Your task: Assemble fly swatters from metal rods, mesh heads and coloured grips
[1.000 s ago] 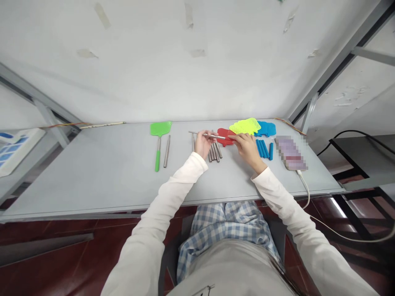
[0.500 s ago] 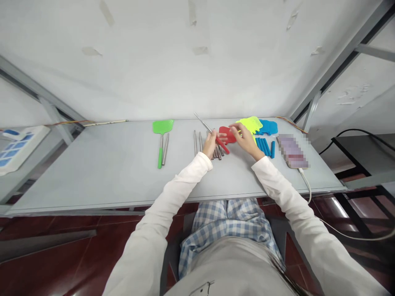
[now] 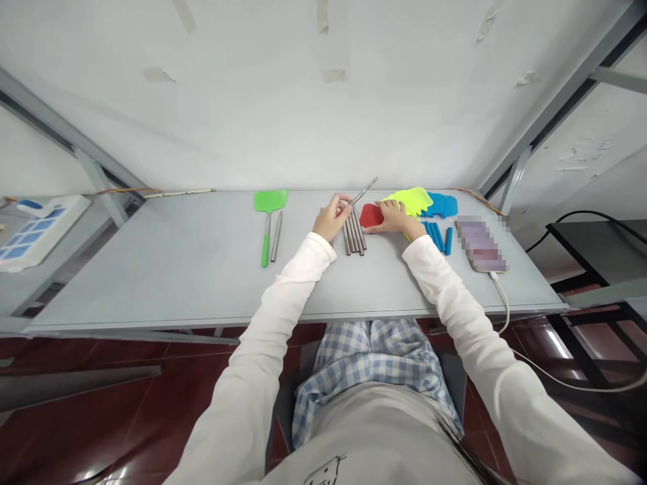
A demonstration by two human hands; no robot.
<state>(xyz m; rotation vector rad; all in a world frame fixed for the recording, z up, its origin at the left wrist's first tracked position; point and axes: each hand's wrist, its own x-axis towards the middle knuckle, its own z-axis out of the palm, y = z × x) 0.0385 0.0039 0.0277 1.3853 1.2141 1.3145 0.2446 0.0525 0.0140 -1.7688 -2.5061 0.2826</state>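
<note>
My left hand (image 3: 332, 219) is closed around a metal rod (image 3: 364, 190) that slants up to the right; a bit of its red grip shows between the fingers. Beside it, my right hand (image 3: 397, 217) has its fingers and thumb around a red fly swatter head (image 3: 371, 215) lying on the table. Between the hands rest several metal tubes (image 3: 355, 237), side by side. Behind and right of my right hand lie yellow swatter heads (image 3: 415, 200) and blue swatter heads (image 3: 445, 205). Several blue grips (image 3: 435, 236) lie nearer to me.
A green fly swatter (image 3: 265, 249) lies left of my hands, with a single metal tube (image 3: 276, 237) beside it. On the right is a phone (image 3: 480, 246) with a white charging cable (image 3: 500, 291). A wall backs the grey table (image 3: 166, 269), and metal posts (image 3: 513, 178) flank it.
My left hand has turned the rod, so its tip points up right instead of up left. My right hand has come down and left onto the red swatter head. The view has shifted slightly.
</note>
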